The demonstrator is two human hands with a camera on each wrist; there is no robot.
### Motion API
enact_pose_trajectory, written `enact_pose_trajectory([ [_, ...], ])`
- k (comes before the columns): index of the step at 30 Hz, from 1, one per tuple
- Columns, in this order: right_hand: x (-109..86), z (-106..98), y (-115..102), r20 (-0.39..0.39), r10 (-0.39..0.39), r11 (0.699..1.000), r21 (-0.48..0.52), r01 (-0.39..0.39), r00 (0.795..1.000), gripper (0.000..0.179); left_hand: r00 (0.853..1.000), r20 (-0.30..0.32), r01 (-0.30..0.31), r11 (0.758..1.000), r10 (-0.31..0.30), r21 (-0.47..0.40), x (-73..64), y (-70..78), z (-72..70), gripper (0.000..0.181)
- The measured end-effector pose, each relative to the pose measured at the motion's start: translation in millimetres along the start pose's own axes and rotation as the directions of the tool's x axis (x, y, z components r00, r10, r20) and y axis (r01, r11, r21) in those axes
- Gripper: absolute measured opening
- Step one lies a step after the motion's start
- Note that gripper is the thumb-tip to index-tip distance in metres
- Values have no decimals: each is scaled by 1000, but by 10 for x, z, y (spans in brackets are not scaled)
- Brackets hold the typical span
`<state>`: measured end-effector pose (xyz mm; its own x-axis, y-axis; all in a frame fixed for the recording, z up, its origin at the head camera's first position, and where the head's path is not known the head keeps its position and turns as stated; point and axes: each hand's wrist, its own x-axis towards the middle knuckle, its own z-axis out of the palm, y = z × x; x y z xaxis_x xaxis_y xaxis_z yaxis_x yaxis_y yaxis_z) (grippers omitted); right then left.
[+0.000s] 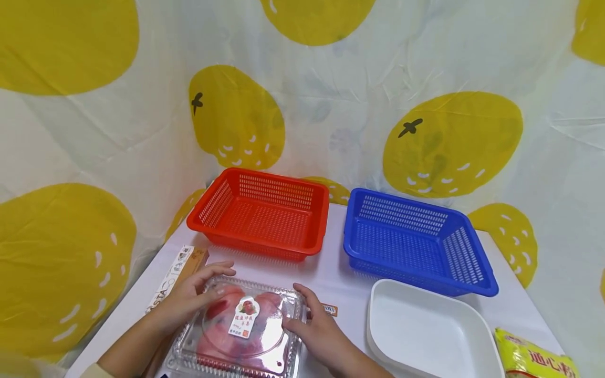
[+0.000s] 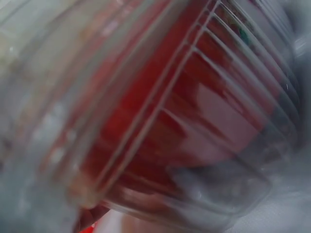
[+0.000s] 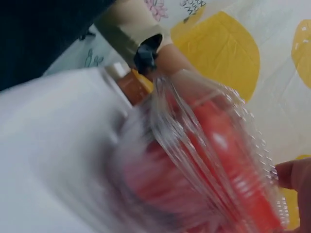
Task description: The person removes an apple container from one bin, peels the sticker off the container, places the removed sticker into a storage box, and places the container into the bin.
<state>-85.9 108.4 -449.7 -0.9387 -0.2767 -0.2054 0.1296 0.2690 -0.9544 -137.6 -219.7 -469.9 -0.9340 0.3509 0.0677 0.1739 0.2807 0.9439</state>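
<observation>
A clear plastic clamshell box (image 1: 264, 349) of red, round fruit lies low in the head view, a white label (image 1: 244, 317) on its lid. My left hand (image 1: 189, 299) grips its far left corner, thumb over the lid. On the right side my right hand (image 1: 319, 328) holds it, thumb on the lid and fingers along the edge. In the left wrist view the ribbed plastic wall (image 2: 194, 111) fills the picture, blurred. The right wrist view shows the box (image 3: 214, 145) from the side, with my right fingertips (image 3: 291, 174) at its rim.
Behind the box stands a red basket (image 1: 264, 250), with a blue basket (image 1: 402, 275) to its right. A white tub (image 1: 432, 331) sits at the right, beside a yellow packet (image 1: 534, 357). A long pasta box (image 1: 181, 270) lies left, partly hidden by my left arm.
</observation>
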Motion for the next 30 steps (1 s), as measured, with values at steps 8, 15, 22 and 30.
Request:
enact_pose_trajectory([
  [8,148,26,-324,35,-294,873,-397,284,955,51,1000,4,-17,1000,17,-20,-1,17,-6,36],
  [15,381,151,-483,270,-420,636,-594,493,867,43,998,0,-56,998,56,-11,8,20,-2,34],
  [22,533,153,-597,421,-342,524,-657,542,840,39,998,6,-59,998,59,-20,-10,-25,2,34],
  [30,705,223,-707,457,-323,571,-604,556,829,11,996,13,-84,996,84,11,-3,-32,-10,35],
])
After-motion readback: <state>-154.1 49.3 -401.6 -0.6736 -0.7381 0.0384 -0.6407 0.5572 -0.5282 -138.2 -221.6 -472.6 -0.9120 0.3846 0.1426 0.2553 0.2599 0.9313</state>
